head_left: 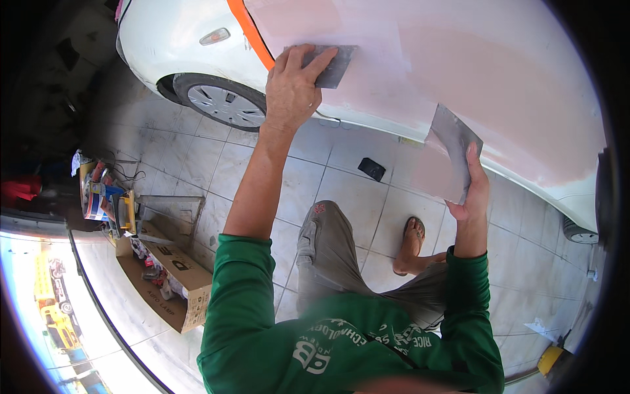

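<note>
My left hand (292, 92) grips a thin grey metal putty spreader (336, 68), its fingers pressed over the blade against the white car's door panel (394, 39). Patches of pinkish filler cover much of that panel. Orange tape (248, 31) runs along the door's front edge, just by my left fingers. Lower and to the right, my right hand (476, 190) holds a wider grey metal plate (451, 131) by its edge, apart from the car. A smear of pale pink putty (434, 169) coats its lower part.
The car's front wheel (226, 102) is at left. A black flat object (371, 169) lies on the tiled floor near my knees. An open cardboard box (184, 279) with mixed items stands left, beside cans and tools (108, 203). A yellow object (552, 361) sits lower right.
</note>
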`<state>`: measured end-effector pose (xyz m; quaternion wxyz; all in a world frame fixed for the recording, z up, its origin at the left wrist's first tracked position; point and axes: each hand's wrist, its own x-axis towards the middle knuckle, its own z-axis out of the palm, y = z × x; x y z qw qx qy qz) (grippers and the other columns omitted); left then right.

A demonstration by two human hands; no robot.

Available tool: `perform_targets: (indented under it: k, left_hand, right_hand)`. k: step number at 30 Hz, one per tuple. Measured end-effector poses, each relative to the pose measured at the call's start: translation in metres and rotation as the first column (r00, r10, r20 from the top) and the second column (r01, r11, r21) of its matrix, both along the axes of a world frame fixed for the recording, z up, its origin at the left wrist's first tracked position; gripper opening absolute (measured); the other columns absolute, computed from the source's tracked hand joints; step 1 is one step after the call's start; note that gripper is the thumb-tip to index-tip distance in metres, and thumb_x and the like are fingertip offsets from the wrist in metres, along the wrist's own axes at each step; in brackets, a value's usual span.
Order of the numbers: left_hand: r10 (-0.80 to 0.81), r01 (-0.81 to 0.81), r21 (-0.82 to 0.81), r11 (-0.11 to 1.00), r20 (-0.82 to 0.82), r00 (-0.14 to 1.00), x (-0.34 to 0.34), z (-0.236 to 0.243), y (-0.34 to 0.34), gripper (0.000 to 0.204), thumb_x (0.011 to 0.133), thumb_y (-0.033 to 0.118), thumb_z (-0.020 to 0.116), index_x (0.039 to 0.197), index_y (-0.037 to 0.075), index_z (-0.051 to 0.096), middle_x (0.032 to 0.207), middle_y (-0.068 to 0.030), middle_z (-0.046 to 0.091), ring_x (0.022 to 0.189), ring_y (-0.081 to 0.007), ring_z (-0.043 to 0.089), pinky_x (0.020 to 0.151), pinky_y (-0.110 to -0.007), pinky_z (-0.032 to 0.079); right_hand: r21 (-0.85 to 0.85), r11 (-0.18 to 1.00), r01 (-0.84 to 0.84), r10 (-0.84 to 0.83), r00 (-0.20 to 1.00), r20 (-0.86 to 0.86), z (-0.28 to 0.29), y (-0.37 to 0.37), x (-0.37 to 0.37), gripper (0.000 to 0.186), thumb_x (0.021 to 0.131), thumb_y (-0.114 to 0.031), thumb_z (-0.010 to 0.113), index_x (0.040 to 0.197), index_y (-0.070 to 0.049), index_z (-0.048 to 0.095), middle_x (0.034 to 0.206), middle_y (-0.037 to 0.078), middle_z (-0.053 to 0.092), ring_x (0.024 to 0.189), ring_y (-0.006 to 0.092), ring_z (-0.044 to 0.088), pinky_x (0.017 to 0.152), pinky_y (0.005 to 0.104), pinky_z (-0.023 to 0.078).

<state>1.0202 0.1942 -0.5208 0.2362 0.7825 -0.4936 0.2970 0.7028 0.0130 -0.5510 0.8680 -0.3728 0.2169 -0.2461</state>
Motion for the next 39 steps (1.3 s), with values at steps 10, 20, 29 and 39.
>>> perform_targets:
  k: [10, 20, 29, 39]
  left_hand:
    - [-0.714, 0.585, -0.412, 0.699, -0.453, 0.534, -0.154, -0.045, 0.028, 0.054, 0.098, 0.001, 0.058, 0.149, 0.017, 0.056, 0.143, -0.0157, 0.057, 0.135, -0.0313, 0.055, 0.107, -0.043, 0.050]
    - [-0.369, 0.352, -0.111, 0.929, -0.279, 0.887, -0.136, -0.021, 0.063, 0.061, 0.076, -0.012, 0.061, 0.130, 0.014, 0.073, 0.138, -0.0066, 0.065, 0.123, -0.0306, 0.063, 0.106, -0.045, 0.051]
    - [-0.158, -0.061, -0.486, 0.872, -0.397, 0.904, -0.024, 0.045, 0.057, 0.035, 0.100, 0.004, 0.057, 0.133, -0.005, 0.064, 0.126, -0.0237, 0.069, 0.113, -0.0378, 0.068, 0.097, -0.043, 0.054]
    - [0.037, -0.202, -0.547, 0.812, -0.297, 0.954, 0.060, 0.074, 0.006, 0.038, 0.098, 0.009, 0.055, 0.133, -0.003, 0.065, 0.130, -0.0193, 0.066, 0.119, -0.0372, 0.058, 0.100, -0.047, 0.050]
  right_hand:
    - [0.168, 0.974, -0.149, 0.128, 0.983, 0.130, -0.027, 0.026, 0.034, 0.043, 0.101, -0.024, 0.063, 0.136, -0.001, 0.055, 0.115, 0.012, 0.069, 0.100, 0.0245, 0.071, 0.070, 0.0464, 0.059]
    - [-0.531, 0.847, -0.007, -0.016, 0.999, -0.039, -0.029, 0.029, 0.044, 0.034, 0.098, -0.018, 0.070, 0.123, 0.005, 0.065, 0.113, 0.010, 0.072, 0.105, 0.0177, 0.069, 0.094, 0.0325, 0.053]
    - [-0.195, 0.965, 0.178, -0.157, 0.980, 0.119, 0.000, 0.012, 0.042, 0.050, 0.097, -0.022, 0.070, 0.137, 0.003, 0.056, 0.128, 0.011, 0.066, 0.120, 0.0241, 0.063, 0.100, 0.0392, 0.052]
    - [-0.206, 0.973, 0.100, -0.098, 0.995, 0.022, -0.018, 0.010, 0.046, 0.049, 0.095, -0.019, 0.073, 0.134, 0.005, 0.057, 0.127, 0.011, 0.066, 0.115, 0.0233, 0.064, 0.100, 0.0381, 0.051]
